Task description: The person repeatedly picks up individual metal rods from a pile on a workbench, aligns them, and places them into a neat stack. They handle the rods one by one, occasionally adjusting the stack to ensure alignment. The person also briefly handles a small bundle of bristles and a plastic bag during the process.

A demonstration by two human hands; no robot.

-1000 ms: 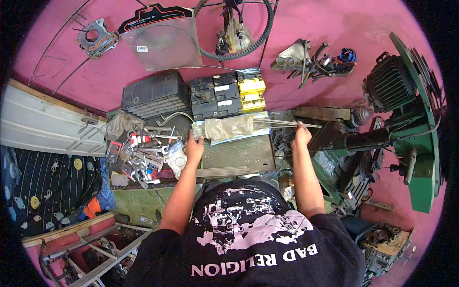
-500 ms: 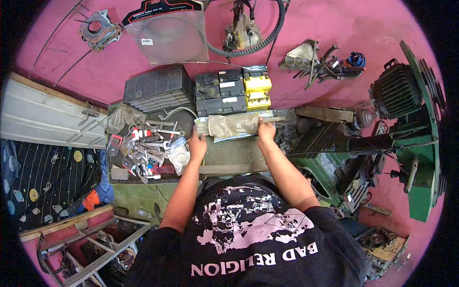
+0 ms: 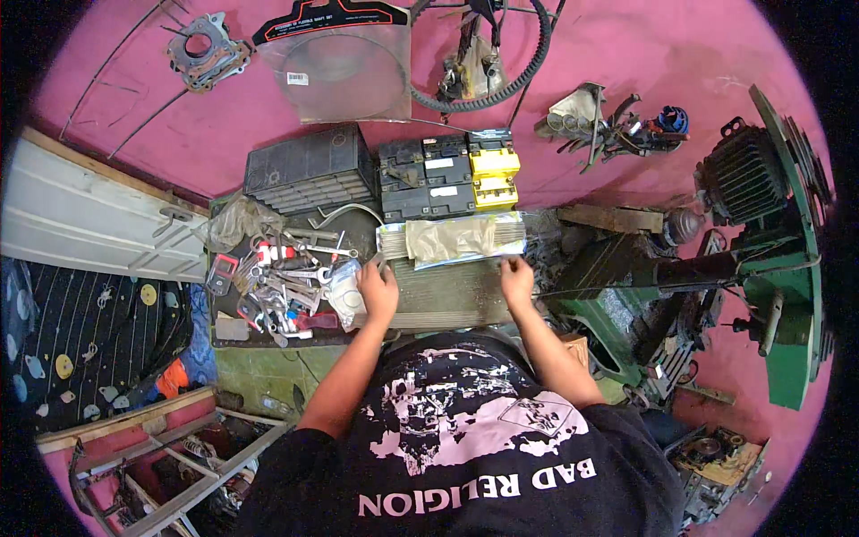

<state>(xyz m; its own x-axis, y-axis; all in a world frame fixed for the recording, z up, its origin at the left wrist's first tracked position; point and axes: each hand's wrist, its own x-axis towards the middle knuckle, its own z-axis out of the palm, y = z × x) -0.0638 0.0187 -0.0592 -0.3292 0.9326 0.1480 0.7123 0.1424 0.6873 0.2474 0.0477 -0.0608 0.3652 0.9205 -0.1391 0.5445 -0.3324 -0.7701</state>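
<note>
A pack of thin grey rods, which look like welding rods (image 3: 391, 243), lies across the back of the workbench. Clear plastic and a brown wrapper (image 3: 450, 239) cover its middle. My left hand (image 3: 378, 291) is at the pack's near left corner, fingers slightly apart; whether a fingertip touches it I cannot tell. Just below the near right corner is my right hand (image 3: 516, 283), its fingers loosely bent and holding nothing. Between my hands the ribbed bench top (image 3: 447, 288) shows, with more thin rods (image 3: 438, 319) along its front edge.
Wrenches and other hand tools (image 3: 286, 277) are heaped on the left of the bench. Behind stand black batteries (image 3: 429, 183), yellow batteries (image 3: 495, 174) and a dark drawer cabinet (image 3: 309, 170). A green machine (image 3: 769, 268) with a motor is at right.
My hands have let go of the rod pack, which now rests on the bench. Both hands have drawn back toward me, and the view has shifted slightly.
</note>
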